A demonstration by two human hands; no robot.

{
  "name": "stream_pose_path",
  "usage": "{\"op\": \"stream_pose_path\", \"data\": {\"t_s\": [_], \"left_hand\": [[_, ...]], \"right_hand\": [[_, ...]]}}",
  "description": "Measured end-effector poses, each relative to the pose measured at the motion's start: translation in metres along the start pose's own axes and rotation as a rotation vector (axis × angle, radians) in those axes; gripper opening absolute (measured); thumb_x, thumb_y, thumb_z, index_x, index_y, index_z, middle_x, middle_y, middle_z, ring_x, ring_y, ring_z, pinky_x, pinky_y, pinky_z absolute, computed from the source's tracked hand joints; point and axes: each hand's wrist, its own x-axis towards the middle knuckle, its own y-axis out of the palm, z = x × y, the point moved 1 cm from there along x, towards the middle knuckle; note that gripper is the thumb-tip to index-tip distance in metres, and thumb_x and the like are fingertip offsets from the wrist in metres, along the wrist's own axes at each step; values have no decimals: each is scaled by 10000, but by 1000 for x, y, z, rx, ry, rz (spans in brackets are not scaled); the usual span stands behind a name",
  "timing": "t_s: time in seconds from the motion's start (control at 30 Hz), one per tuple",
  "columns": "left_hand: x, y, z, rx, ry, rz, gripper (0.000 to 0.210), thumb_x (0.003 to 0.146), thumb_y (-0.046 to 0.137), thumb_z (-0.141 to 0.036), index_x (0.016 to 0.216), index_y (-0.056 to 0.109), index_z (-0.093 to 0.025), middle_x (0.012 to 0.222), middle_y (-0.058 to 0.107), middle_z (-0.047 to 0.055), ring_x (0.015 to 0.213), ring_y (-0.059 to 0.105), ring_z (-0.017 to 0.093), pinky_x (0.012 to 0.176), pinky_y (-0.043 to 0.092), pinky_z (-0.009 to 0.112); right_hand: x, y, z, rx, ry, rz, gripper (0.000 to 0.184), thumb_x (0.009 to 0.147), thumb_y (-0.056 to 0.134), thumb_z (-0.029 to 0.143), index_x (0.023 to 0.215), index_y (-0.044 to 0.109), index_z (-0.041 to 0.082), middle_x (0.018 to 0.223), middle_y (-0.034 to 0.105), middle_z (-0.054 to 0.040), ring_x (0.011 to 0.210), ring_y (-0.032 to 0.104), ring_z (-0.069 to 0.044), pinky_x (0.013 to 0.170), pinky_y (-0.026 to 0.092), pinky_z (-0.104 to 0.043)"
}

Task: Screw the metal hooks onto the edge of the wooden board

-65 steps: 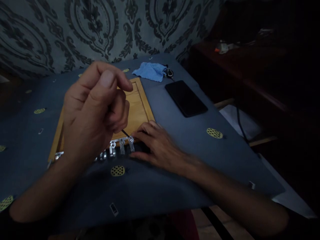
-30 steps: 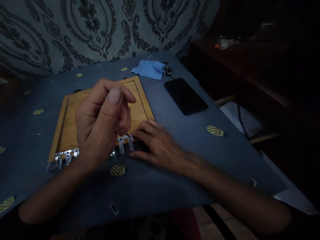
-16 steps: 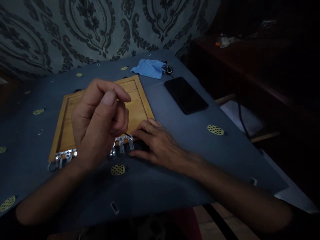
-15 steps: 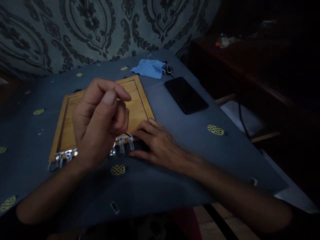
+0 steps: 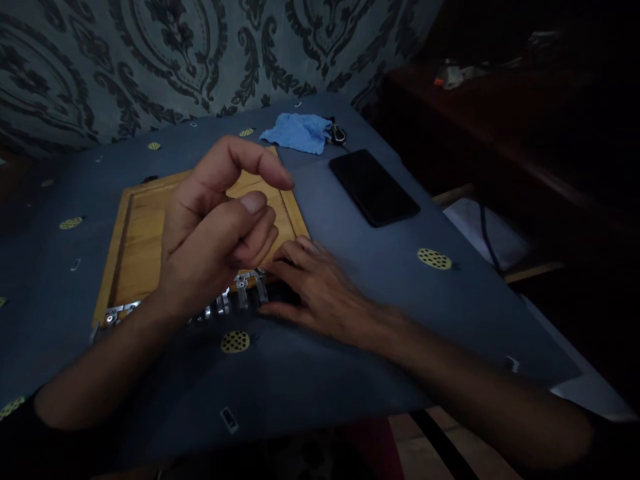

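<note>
A framed wooden board [image 5: 135, 257] lies on the table, with a metal hook rail [image 5: 243, 283] along its near edge. My left hand [image 5: 220, 213] hovers above the board. Its lower fingers are curled with the thumb over them, while the index finger arches apart. What sits inside that grip is hidden. At the board's near right corner, my right hand [image 5: 315, 287] has its fingers on the end of the rail and its thumb low beside the last hook. Part of the rail is covered by my left wrist.
A black phone [image 5: 374, 187] lies to the right of the board. Behind it are a blue cloth [image 5: 299, 132] and a small dark item with a metal clip [image 5: 339, 135]. The table [image 5: 320, 380] wears a blue pineapple-print cover; a patterned wall [image 5: 240, 47] stands behind.
My left hand has shifted up and right and turned at the wrist, its index finger lifting away from the thumb. The right hand stays at the rail's end.
</note>
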Motion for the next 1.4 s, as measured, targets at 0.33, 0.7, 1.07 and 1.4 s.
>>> {"op": "stream_pose_path", "data": {"t_s": [0.33,0.7,1.07,1.4], "left_hand": [[8,-3,-3,-8,-92,114,241,815,496,-53,788,666,-223,411,256,-93,309,136,63,327,241,222],[15,-4,-3,-45,-125,300,216,812,527,-106,755,695,-228,428,331,-82,284,176,47,310,221,211],[20,-5,-5,-41,-216,363,223,806,520,-80,764,690,-218,417,285,-94,287,201,37,319,237,170],[13,-8,1,-43,-55,304,191,864,562,-137,802,730,-202,416,331,-82,274,161,30,309,240,192]], "right_hand": [[1,-1,1,48,37,38,444,966,614,532,1190,678,154,1101,611,-98,1024,518,-259,933,471,-449],[1,-1,1,49,52,74,393,939,671,497,1093,682,135,1144,616,-110,1065,518,-261,980,453,-474],[1,-1,0,42,36,41,414,943,654,530,1110,684,153,1144,629,-111,1046,530,-264,968,465,-471],[1,0,0,38,34,45,382,935,670,513,1099,682,169,1120,620,-99,1049,517,-266,946,475,-463]]}}
